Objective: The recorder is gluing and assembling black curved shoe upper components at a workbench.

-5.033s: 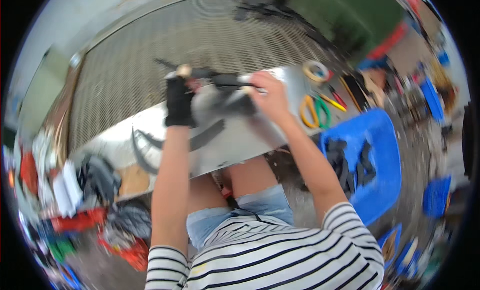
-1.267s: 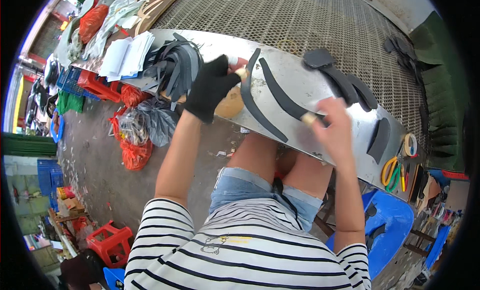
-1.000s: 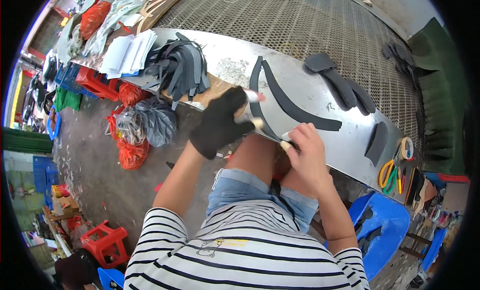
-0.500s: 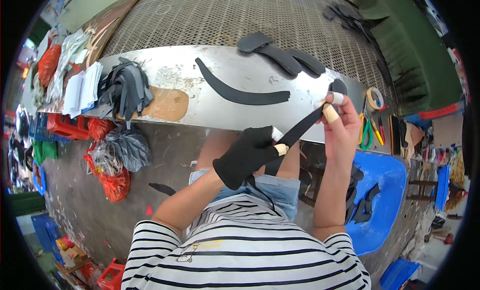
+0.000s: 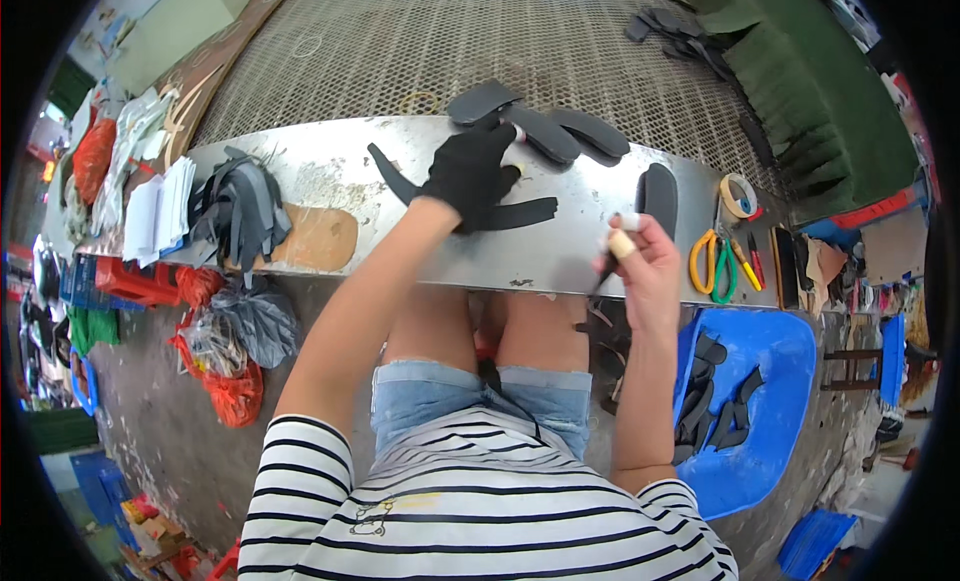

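My left hand [image 5: 470,176], in a black glove with wrapped fingertips, reaches over the metal bench, thumb and forefinger apart. Its forefinger is at the near edge of a pile of dark grey insole-shaped pads [image 5: 540,133]; whether it touches them I cannot tell. Beneath the glove lies a curved black strip [image 5: 520,215], partly hidden by it. My bare right hand [image 5: 648,271], with tape on thumb and forefinger, pinches a black strip [image 5: 604,273] that hangs past the bench's front edge. Just beyond that hand lies another dark pad [image 5: 657,199].
Scissors [image 5: 715,266], a tape roll [image 5: 738,196] and pliers [image 5: 746,265] lie at the right end. Below stands a blue tub [image 5: 785,381] with black pieces. Grey strips [image 5: 240,206] and white paper [image 5: 160,201] lie at left. Metal mesh [image 5: 400,51] stretches behind.
My left hand has let go of the black strip and moved up and away to the pads. My right hand has come slightly down and left, keeping the strip, which now hangs down.
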The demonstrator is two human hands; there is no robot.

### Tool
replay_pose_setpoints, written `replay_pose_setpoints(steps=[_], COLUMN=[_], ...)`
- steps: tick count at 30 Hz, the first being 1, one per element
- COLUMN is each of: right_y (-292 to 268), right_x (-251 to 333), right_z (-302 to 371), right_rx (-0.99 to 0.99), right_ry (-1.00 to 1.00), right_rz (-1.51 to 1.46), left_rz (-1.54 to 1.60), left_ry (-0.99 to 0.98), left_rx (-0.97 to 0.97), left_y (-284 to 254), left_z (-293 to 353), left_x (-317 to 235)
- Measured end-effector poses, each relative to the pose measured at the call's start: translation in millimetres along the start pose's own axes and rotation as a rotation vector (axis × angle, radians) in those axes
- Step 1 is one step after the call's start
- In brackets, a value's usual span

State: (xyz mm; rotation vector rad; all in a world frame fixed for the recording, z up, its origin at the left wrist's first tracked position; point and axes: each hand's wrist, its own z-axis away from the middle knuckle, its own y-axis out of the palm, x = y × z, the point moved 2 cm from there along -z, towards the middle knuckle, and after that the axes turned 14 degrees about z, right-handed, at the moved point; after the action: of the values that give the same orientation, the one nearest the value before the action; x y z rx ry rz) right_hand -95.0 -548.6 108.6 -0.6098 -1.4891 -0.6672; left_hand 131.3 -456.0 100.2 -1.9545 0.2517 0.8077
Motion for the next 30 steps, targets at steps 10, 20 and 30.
replay_pose_setpoints(steps=[10,20,30], right_y=[9.0,19.3,47.9], right_x=[-2.3,9.3,10.4], right_z=[-17.7,-27.4,18.6], right_rx=[0.109,0.313,0.324], right_ry=[0.126,0.185,-0.031], right_rz=[-0.212,0.003,0.207], left_rz=[-0.15,0.145,1.25], left_ry=[0.0,0.462,-0.403], left_rx=[0.256,0.012,-0.272], left_y=[27.8,-11.8,-21.1], left_z=[-72.6,27.0,66.5], left_x=[7.9,-54.8,-50.0])
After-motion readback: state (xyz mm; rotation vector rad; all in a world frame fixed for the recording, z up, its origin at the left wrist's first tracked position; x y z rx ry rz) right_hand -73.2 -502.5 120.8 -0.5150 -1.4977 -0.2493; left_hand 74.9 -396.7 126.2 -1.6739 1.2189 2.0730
